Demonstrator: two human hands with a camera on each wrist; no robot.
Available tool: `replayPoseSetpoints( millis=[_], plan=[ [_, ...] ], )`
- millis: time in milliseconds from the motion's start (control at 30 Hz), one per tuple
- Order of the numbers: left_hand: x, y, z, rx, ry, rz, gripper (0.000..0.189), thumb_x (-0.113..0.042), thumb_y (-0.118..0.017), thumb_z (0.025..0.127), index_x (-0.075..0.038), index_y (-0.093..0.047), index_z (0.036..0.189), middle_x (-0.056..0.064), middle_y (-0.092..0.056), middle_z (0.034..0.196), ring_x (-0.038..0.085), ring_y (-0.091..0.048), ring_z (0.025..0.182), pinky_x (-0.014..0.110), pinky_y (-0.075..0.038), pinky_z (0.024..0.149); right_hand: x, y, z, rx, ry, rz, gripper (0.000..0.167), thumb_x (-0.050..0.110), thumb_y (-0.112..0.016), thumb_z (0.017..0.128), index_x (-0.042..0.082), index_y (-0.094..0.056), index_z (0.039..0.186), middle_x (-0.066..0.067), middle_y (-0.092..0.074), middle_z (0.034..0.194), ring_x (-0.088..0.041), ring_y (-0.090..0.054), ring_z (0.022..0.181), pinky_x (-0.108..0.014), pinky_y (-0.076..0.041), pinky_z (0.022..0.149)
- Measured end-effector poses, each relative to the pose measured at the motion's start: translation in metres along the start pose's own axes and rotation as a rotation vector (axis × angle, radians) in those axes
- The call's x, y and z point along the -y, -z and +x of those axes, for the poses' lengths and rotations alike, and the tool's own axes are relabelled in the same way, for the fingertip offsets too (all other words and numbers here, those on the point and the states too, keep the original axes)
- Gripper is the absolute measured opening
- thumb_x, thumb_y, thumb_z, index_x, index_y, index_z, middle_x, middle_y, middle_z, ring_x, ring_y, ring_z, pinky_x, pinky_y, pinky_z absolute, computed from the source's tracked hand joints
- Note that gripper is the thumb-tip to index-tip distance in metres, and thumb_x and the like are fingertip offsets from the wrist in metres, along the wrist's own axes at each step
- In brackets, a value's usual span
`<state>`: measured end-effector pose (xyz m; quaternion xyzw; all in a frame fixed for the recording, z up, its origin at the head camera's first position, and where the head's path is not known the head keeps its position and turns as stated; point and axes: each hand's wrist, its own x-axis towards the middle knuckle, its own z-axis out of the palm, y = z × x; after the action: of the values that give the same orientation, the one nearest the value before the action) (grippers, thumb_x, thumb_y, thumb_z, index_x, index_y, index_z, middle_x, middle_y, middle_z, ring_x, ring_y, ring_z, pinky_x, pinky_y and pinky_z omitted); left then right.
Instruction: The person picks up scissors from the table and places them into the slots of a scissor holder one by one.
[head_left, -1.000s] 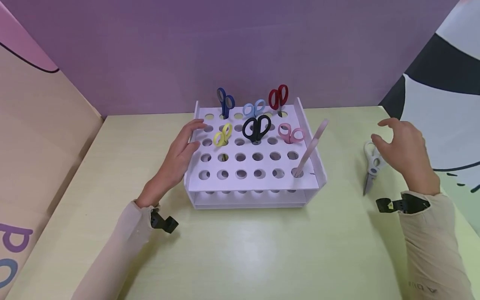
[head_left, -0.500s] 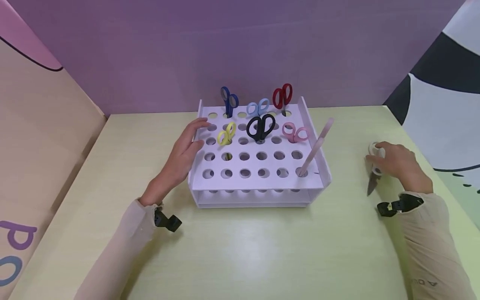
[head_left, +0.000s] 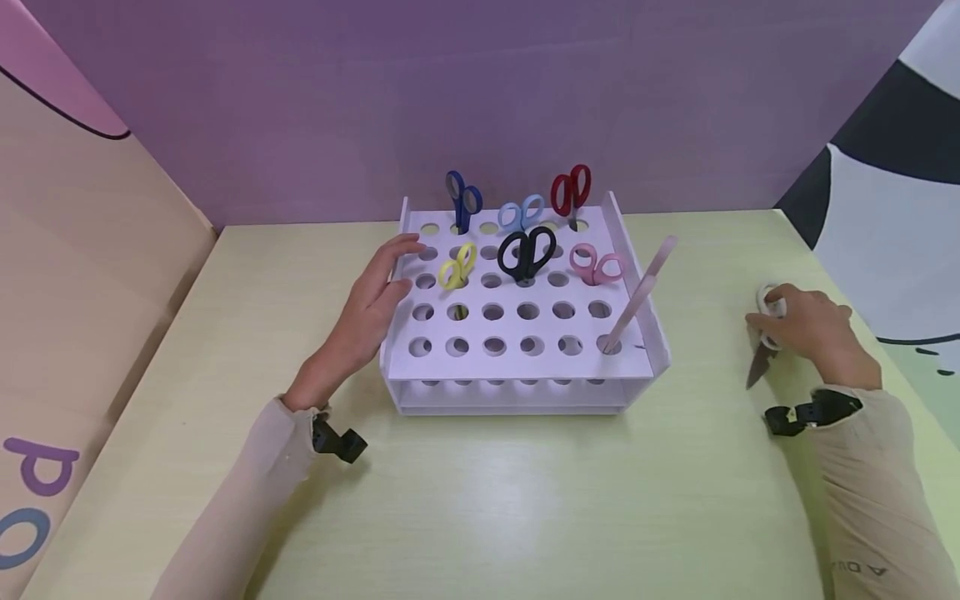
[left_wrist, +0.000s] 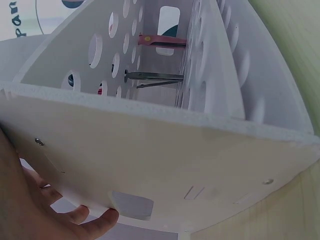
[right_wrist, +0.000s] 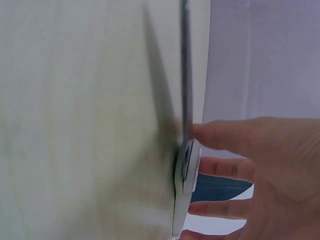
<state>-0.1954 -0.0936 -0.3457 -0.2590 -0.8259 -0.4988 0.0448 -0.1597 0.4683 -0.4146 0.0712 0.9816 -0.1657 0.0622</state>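
A white two-tier rack (head_left: 480, 362) with rows of round holes stands mid-table. My left hand (head_left: 363, 312) rests against its left side, thumb and a finger reaching over the top edge; in the left wrist view several fingertips (left_wrist: 107, 220) touch the side panel near a cutout. At the right my right hand (head_left: 813, 325) pinches the handle of white-handled scissors (head_left: 761, 367), whose blade points toward me, low over the table. The right wrist view shows the thumb at the blade's base and the fingers behind the white handle (right_wrist: 185, 185).
Blue (head_left: 461, 218), light blue (head_left: 510, 218), red (head_left: 572, 196), yellow (head_left: 450, 275), black (head_left: 525, 267) and pink scissors (head_left: 588, 271) stand in the rack's holes. A slanted pale pink stick (head_left: 637, 300) leans in its front right hole. A purple wall (head_left: 480, 100) rises behind.
My right hand has come down onto the white-handled scissors and taken hold of their handle. My left hand has stayed at the rack's side.
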Motion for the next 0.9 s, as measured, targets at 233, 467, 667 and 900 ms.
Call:
replayPoseSetpoints(
  millis=[233,467,667,900],
  plan=[
    [-0.0003,0.0004,0.0003,-0.004,0.001,0.014,0.044,-0.011,-0.039,0.099,-0.007,-0.047,0.142,0.004,-0.036,0.157,0.018,-0.023,0.149,0.046,-0.017,0.121,-0.0019,0.0037,-0.0018,-0.009,-0.004,0.010,0.043,0.028,-0.056,0.097,-0.011,-0.052,0.115,-0.035,-0.058,0.092,-0.057,-0.039,0.103,-0.082,-0.015,0.092],
    [-0.0010,-0.0001,0.0009,-0.007,0.000,0.004,0.044,-0.010,-0.039,0.099,-0.008,-0.048,0.141,0.004,-0.036,0.157,0.018,-0.023,0.149,0.046,-0.017,0.121,-0.0054,0.0034,-0.0023,0.004,-0.045,0.045,0.042,0.035,-0.058,0.096,-0.007,-0.056,0.104,-0.021,-0.054,0.081,-0.045,-0.044,0.090,-0.058,-0.038,0.076],
    [0.0005,-0.0005,0.0012,-0.009,0.002,-0.001,0.043,-0.009,-0.039,0.099,-0.008,-0.049,0.140,0.002,-0.037,0.156,0.016,-0.023,0.149,0.046,-0.017,0.121,-0.0031,0.0050,-0.0056,-0.011,-0.015,0.023,0.040,0.033,-0.058,0.097,-0.007,-0.060,0.095,-0.013,-0.055,0.073,-0.034,-0.050,0.074,-0.035,-0.035,0.056],
    [0.0009,-0.0007,0.0003,-0.007,0.011,-0.009,0.043,-0.010,-0.039,0.099,-0.009,-0.049,0.140,0.001,-0.037,0.156,0.016,-0.023,0.148,0.046,-0.017,0.121,-0.0070,0.0037,-0.0059,-0.029,-0.037,0.039,0.043,0.035,-0.059,0.096,-0.007,-0.063,0.099,-0.015,-0.057,0.076,-0.036,-0.049,0.077,-0.035,-0.036,0.056]
  ],
)
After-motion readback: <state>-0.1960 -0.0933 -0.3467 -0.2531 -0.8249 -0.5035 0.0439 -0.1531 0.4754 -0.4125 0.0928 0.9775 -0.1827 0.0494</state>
